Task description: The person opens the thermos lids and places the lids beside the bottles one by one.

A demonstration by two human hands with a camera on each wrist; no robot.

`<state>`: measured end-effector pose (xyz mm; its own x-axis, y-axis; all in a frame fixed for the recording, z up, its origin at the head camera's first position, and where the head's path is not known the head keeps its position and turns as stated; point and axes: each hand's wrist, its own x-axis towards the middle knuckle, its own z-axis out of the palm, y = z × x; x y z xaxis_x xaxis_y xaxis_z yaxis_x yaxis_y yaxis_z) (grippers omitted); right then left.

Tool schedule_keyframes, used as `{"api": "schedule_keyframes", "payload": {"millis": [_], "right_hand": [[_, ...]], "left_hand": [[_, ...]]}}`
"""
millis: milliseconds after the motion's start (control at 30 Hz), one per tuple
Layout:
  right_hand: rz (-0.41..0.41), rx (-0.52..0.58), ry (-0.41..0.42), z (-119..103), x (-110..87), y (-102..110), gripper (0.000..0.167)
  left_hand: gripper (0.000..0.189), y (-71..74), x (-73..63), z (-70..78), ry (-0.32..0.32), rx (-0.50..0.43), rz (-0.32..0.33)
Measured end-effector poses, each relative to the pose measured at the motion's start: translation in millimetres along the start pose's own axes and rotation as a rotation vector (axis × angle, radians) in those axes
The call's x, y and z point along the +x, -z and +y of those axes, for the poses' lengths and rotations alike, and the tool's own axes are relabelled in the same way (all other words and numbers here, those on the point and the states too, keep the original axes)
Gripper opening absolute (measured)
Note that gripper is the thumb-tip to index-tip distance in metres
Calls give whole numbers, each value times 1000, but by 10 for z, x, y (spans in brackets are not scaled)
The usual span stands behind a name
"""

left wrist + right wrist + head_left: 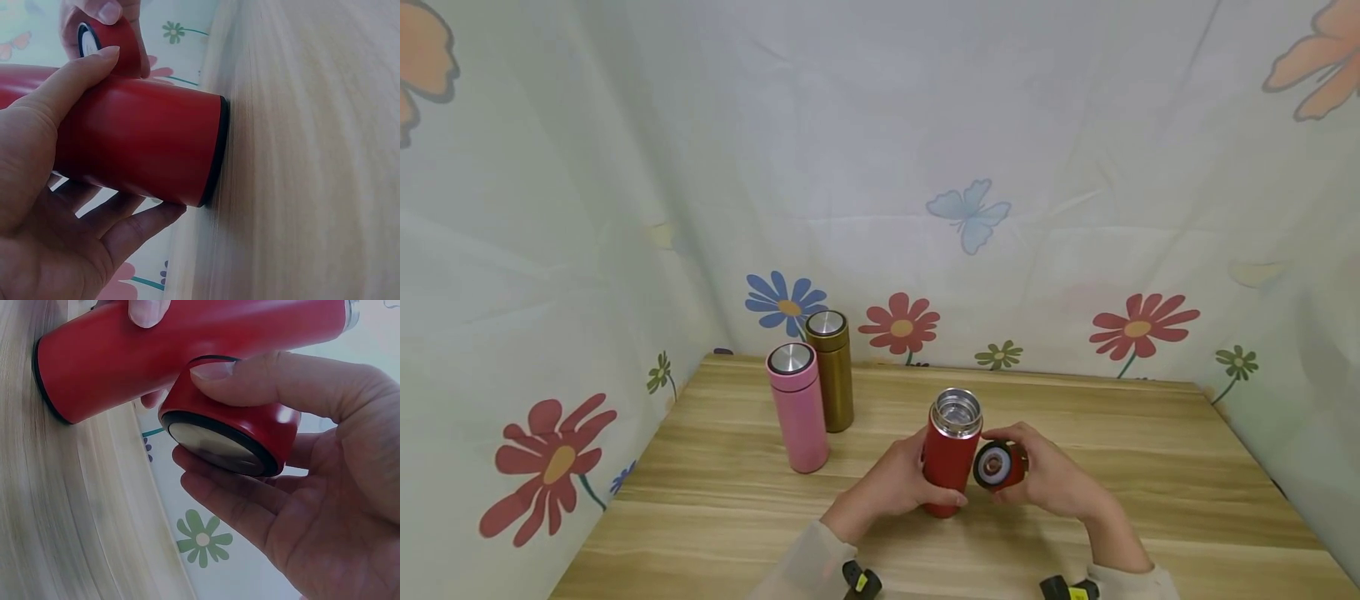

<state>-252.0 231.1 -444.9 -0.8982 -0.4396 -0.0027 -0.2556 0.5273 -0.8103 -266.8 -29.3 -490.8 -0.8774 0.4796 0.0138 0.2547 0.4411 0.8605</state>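
An uncapped red thermos (950, 458) stands upright near the middle of the table, its steel mouth facing up. My left hand (904, 477) grips its body from the left, thumb across the front and fingers round the far side. In the left wrist view the black base of the thermos (144, 137) meets the wood. My right hand (1051, 473) holds the red lid (1017, 465) just right of the thermos, turned on its side with the pale inner seal toward the bottle. The right wrist view shows thumb and fingers pinching the lid (237, 431), its silver top outward.
A pink thermos (800, 417) with its lid on stands left of my left hand. Right behind it is a gold thermos (837, 375), also capped. The wooden table (1150, 433) ends at a flowered cloth backdrop (850, 167) on the back and both sides.
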Motion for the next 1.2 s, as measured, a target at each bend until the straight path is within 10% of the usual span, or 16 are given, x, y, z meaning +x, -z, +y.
{"api": "schedule_keyframes", "payload": {"millis": [1200], "right_hand": [[-14, 18, 66, 117, 16, -4, 78]], "left_hand": [[80, 1, -13, 16, 10, -16, -19]]}}
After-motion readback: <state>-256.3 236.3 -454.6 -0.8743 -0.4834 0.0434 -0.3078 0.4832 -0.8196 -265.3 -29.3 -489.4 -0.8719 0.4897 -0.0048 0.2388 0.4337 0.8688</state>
